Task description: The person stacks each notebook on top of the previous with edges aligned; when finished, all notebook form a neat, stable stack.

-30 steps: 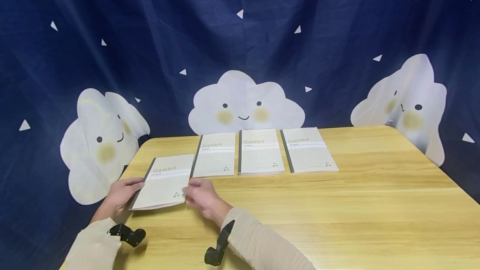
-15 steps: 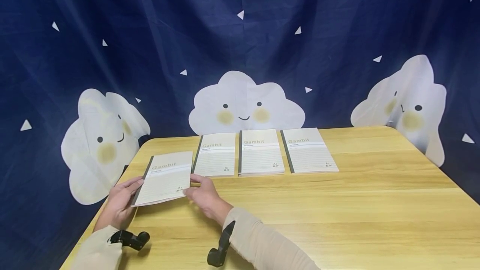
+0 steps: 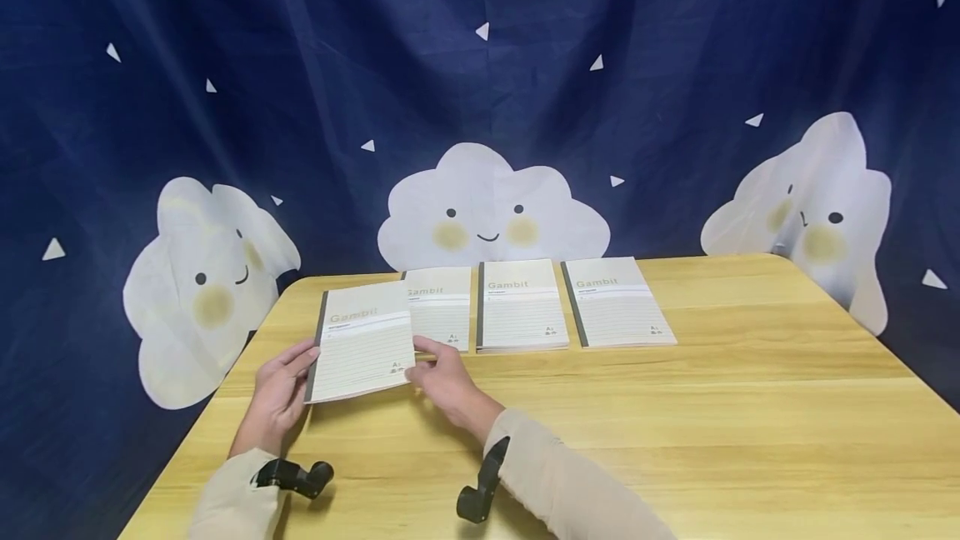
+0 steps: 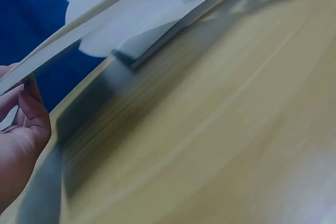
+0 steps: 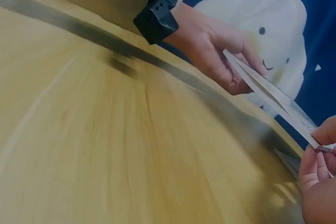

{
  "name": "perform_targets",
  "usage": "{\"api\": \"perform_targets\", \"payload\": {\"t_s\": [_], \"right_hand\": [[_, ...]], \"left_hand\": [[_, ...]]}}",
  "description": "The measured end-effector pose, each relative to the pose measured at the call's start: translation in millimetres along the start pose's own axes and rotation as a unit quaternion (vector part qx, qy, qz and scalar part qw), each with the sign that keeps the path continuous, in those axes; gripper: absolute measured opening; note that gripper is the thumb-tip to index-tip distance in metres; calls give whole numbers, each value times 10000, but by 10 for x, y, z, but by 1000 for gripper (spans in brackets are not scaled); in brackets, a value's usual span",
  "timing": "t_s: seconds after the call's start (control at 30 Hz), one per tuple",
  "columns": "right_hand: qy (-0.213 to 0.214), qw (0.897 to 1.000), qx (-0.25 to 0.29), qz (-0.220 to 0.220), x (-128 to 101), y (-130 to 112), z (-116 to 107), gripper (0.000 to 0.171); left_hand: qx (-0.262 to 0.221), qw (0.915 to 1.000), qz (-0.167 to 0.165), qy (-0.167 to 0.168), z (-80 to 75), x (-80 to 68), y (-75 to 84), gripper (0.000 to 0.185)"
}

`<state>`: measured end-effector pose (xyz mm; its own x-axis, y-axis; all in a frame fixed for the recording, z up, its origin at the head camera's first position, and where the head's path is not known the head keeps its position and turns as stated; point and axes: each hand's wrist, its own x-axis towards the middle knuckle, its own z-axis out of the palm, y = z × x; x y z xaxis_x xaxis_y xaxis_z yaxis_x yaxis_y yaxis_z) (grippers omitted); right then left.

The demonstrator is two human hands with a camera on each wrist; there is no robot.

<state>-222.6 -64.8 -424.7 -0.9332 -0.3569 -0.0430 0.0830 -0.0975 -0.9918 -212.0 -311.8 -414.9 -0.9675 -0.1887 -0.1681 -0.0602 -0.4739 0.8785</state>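
Observation:
A beige "Gambit" notebook (image 3: pixel 363 342) is held clear of the wooden table (image 3: pixel 675 423), tilted, overlapping the leftmost of three like notebooks. My left hand (image 3: pixel 281 386) grips its left spine edge; the thumb (image 4: pixel 32 109) shows under that edge in the left wrist view. My right hand (image 3: pixel 444 380) pinches the lower right corner, with its fingertips (image 5: pixel 315 157) on the thin notebook edge (image 5: pixel 270 94). Three more notebooks lie flat in a row behind: left (image 3: pixel 444 307), middle (image 3: pixel 520 305), right (image 3: pixel 615 301).
A dark blue curtain with white cloud faces (image 3: pixel 487 207) hangs behind the table. The table's left edge (image 3: pixel 217 394) runs close to my left hand. Black wrist-camera mounts (image 3: pixel 294 477) sit on both sleeves.
Both hands have lifted the notebook off the table and carried it right and away from me, so it now overlaps the leftmost notebook of the row.

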Motion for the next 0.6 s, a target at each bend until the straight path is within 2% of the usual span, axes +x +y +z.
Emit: {"api": "perform_targets", "payload": {"t_s": [0.23, 0.33, 0.43, 0.6], "right_hand": [[200, 9990, -392, -112, -50, -9, -324, 62], [230, 9985, -469, -175, -68, -38, -452, 62], [320, 9978, -524, -235, -87, -73, -593, 61], [438, 9976, -462, -289, -128, -119, -847, 59]], "left_hand": [[-97, 9998, -82, 182, 305, 71, -238, 20], [-75, 9998, -24, 174, 441, 84, -319, 33], [33, 9999, 96, 84, 593, 98, -384, 45], [25, 9987, 411, -299, 829, 132, -480, 49]]}}
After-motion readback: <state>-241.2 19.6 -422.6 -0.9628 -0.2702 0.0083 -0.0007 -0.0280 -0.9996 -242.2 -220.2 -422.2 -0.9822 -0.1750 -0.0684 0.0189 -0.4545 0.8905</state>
